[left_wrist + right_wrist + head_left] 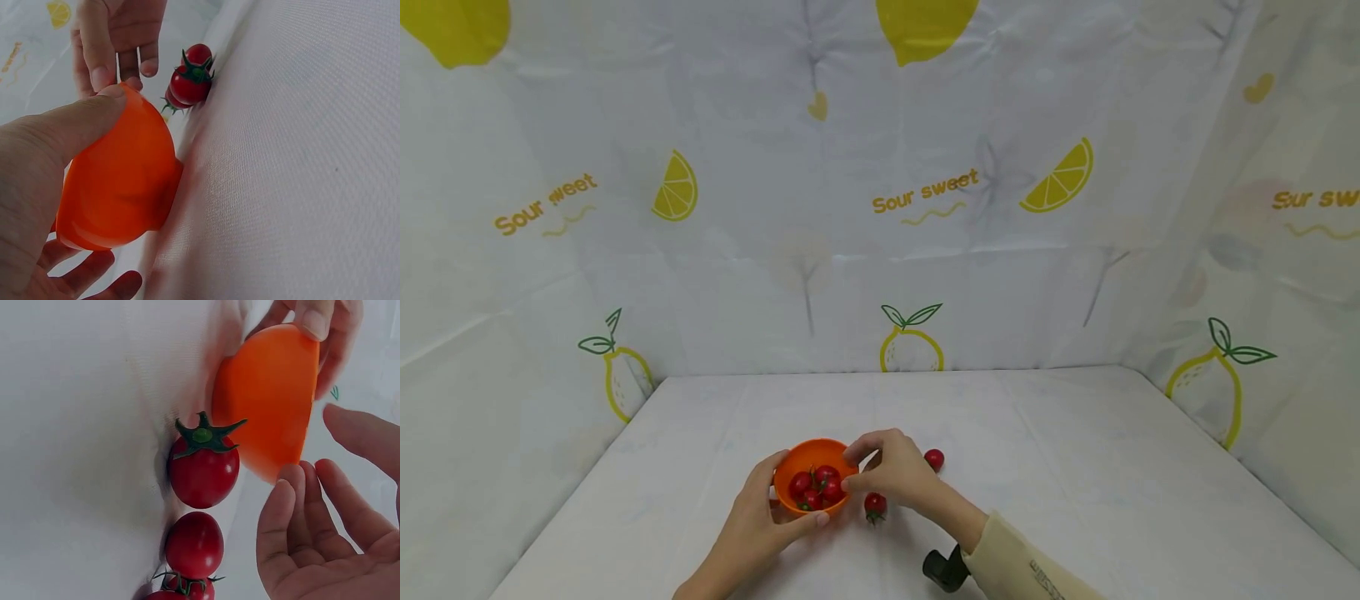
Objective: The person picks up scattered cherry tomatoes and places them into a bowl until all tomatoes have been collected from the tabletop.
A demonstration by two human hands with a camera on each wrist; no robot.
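Observation:
An orange bowl (pixel 811 452) with several red cherry tomatoes (pixel 801 483) inside stands on the white cloth. My left hand (pixel 751 518) grips it from the left, thumb at the near rim, fingers round the far side. Over the right rim is my right hand (pixel 891 473). In the right wrist view its fingers (pixel 325 519) are loosely bent, the thumb (pixel 362 434) stands apart, and nothing shows between them. One cherry tomato with a green stem (pixel 203 472) lies beside the bowl, below the right hand.
Another tomato (pixel 934 460) lies behind the right wrist, and more lie in a row past the bowl in the right wrist view. A black device (pixel 946 569) sits at the right sleeve (pixel 1018 562). Lemon-printed sheeting (pixel 737 283) rises behind the white table surface (pixel 1045 467).

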